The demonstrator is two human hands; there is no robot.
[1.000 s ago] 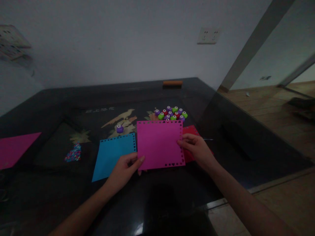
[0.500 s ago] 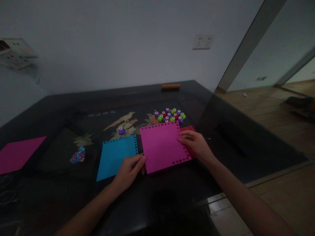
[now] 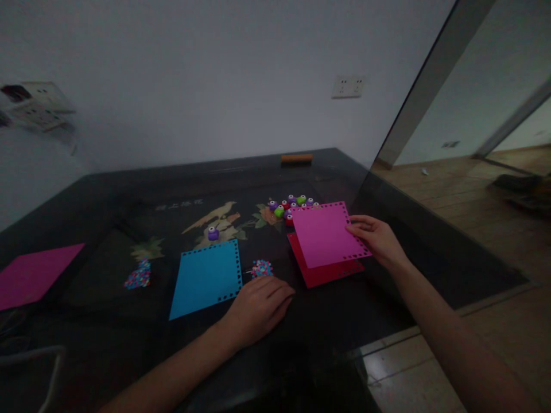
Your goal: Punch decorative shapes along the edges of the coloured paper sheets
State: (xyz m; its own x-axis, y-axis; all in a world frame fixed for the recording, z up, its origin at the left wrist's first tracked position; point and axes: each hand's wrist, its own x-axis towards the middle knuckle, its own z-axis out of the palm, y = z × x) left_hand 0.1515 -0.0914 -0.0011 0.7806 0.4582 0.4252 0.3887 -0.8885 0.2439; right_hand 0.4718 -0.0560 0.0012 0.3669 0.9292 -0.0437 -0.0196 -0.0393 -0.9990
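Pinched at its right edge, a pink sheet with punched holes point(image 3: 322, 235) is in my right hand point(image 3: 376, 238), over a red sheet point(image 3: 318, 277) on the table. My left hand point(image 3: 260, 307) rests on the black table with its fingers curled together; whether anything is under them is hidden. Just beyond it lies a small heap of coloured bits point(image 3: 262, 268). A blue sheet with punched holes point(image 3: 206, 278) lies to its left. Several purple, green and red eyed pieces point(image 3: 284, 205) are grouped behind the pink sheet, which partly covers them.
A lone purple eyed piece point(image 3: 213, 233) sits behind the blue sheet. Farther left are another heap of coloured bits point(image 3: 139, 275) and a second pink sheet point(image 3: 37, 274). A brown roll point(image 3: 297, 158) lies at the back edge of the black table point(image 3: 215, 367), near the wall.
My right hand has carried the pink sheet to the right, over the red one. My left hand has let go of the sheet and moved right, and the near heap of bits now shows.
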